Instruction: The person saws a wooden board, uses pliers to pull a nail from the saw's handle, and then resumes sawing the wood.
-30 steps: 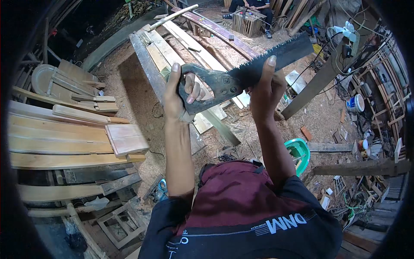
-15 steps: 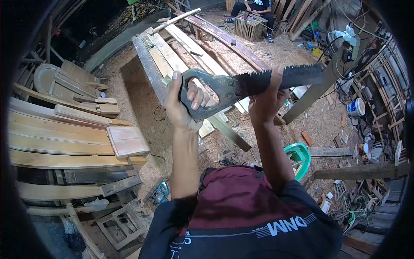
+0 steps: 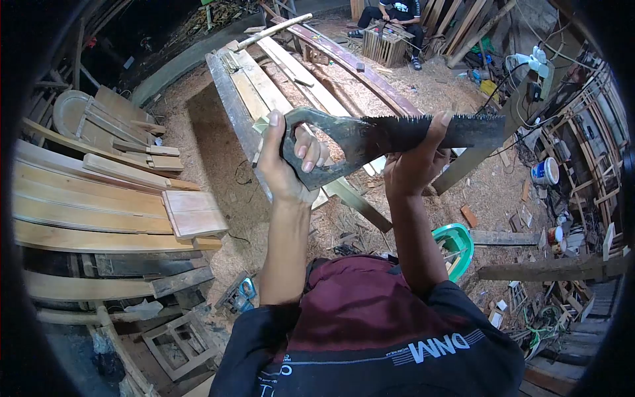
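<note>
A handsaw (image 3: 357, 135) is held up in front of me, its teeth facing up and its blade pointing right. My left hand (image 3: 288, 159) is wrapped round the handle, with fingers through the grip hole and the thumb along the outer edge. Around the middle of the dark blade is my right hand (image 3: 417, 159), its thumb up by the toothed edge. Beneath and beyond the saw, pale wooden boards (image 3: 264, 83) lie on a bench.
Planks (image 3: 86, 205) are stacked at the left. A green basin (image 3: 456, 241) holds wood pieces at my lower right. A wooden post (image 3: 473, 165) with cables stands right of the saw. Another person (image 3: 397, 20) sits beside a slatted crate (image 3: 383, 47) at the back.
The saw has turned slightly, its blade end now lower and a little further right. Both hands still hold it, and the view has shifted slightly.
</note>
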`<state>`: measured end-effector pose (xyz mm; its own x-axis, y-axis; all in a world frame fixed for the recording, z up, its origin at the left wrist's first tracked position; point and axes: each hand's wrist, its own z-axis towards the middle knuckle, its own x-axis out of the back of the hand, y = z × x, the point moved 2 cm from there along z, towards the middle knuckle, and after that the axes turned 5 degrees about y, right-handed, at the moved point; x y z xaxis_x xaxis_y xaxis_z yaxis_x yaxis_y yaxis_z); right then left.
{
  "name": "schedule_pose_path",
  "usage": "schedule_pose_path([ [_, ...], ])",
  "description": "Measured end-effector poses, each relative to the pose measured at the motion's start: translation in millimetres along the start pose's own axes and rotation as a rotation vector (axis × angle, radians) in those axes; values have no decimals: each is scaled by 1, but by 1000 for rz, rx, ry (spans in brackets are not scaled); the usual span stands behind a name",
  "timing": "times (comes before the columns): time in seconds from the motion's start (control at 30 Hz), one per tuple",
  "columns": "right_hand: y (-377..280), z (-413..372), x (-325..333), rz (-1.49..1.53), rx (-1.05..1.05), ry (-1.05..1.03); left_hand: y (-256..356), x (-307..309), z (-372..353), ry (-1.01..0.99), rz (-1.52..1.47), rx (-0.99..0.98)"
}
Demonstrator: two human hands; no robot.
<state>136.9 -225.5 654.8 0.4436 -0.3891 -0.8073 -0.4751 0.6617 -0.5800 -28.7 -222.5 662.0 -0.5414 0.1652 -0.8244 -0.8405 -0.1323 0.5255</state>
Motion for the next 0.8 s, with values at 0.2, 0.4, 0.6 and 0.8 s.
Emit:
schedule_pose_path([
  [0.2,6,4,5,-32,-75,-60,5,-2,-1,67,44,-3],
  [0.4,11,3,5,-117,-57,-150,16,0,8,22,93,71],
  [0.6,-7,10,-6,-345,-31,-264,15,9,14,27,57,173],
  [0.8,-4,5,-11,-341,38,-225,17,12,16,29,31,190],
])
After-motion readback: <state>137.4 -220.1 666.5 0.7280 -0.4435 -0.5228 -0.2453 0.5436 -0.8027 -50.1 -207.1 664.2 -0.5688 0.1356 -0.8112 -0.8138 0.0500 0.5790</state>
